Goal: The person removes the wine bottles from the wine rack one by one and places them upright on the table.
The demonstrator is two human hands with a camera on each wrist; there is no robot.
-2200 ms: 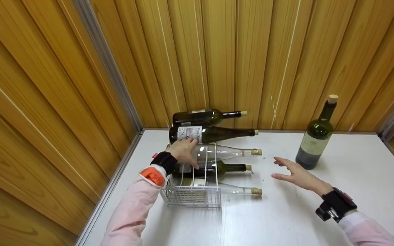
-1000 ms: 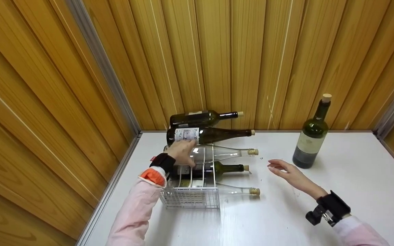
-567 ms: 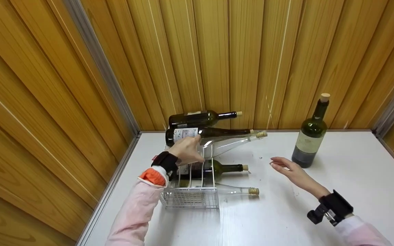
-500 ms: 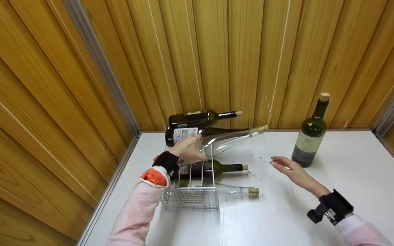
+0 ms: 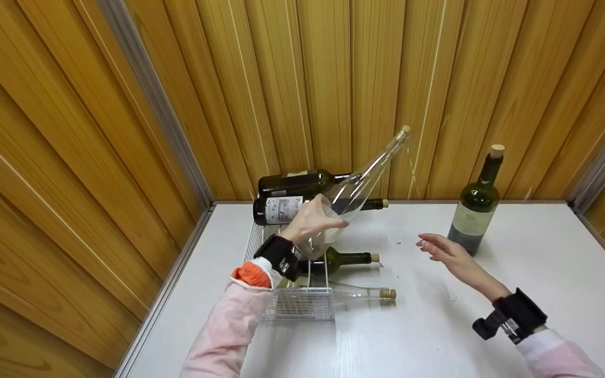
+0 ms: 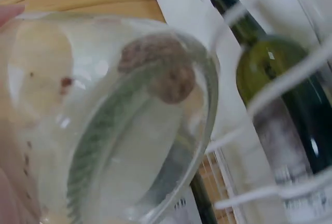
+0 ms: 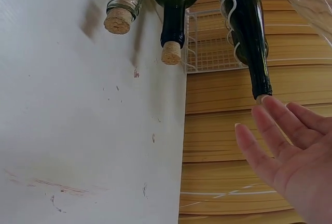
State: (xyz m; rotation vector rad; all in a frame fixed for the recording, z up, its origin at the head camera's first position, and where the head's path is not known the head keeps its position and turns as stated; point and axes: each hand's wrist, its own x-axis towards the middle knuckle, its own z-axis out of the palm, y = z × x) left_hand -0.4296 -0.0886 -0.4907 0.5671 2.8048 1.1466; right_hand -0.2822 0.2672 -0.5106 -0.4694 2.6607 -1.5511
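My left hand (image 5: 310, 220) grips a clear glass bottle (image 5: 357, 191) around its lower body. The corked neck tilts up to the right, and the bottle's round base (image 6: 171, 146) fills much of the left wrist view. Below it stands a white wire rack (image 5: 300, 304). In the rack lie a green wine bottle (image 5: 347, 259), another clear bottle (image 5: 363, 294) and a dark bottle with a white label (image 5: 284, 210). My right hand (image 5: 455, 260) hovers over the table with its fingers extended, holding nothing. Beside it a green wine bottle with a pale label (image 5: 476, 215) stands upright.
A further dark green bottle (image 5: 297, 184) lies at the back of the rack, near the wood-panelled wall (image 5: 302, 94). The white table (image 5: 386, 341) meets that wall and a second panelled wall (image 5: 61, 173) on the left.
My left hand has raised the clear bottle from the rack's middle and moved slightly right, tipping its neck from level to steeply upward. The right hand has stayed nearly in place.
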